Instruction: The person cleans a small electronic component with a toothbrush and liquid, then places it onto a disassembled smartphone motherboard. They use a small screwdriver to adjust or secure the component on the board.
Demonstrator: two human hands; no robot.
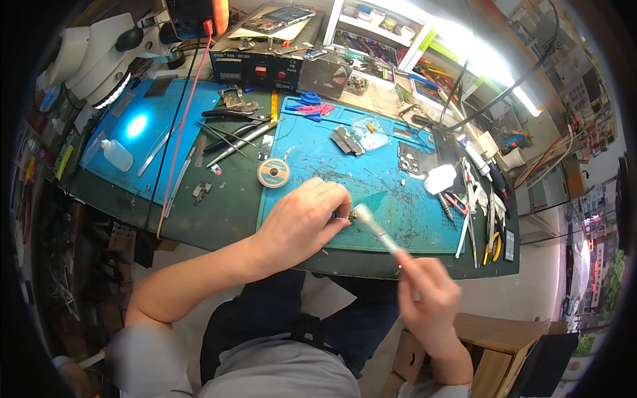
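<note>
Over the front of the blue work mat (424, 225), my left hand (298, 219) is closed in a pinch on a small metallic-looking part (352, 215). Most of that part is hidden by the fingers, so its kind cannot be made out. My right hand (428, 295) grips a slim, pale-handled brush (381, 233), slightly smeared by motion. The whitish head of the brush reaches the small part at my left fingertips. Just beyond my left hand lies an orange-labelled spool (273, 173) with a strip sticking out.
Farther back on the mat are a clear plastic box (372, 134) and a dark metal piece (347, 141). Tweezers and pliers (492, 247) crowd the right side. A squeeze bottle (117, 154) stands left, near a microscope (93, 56). A red cable (188, 113) hangs across the left.
</note>
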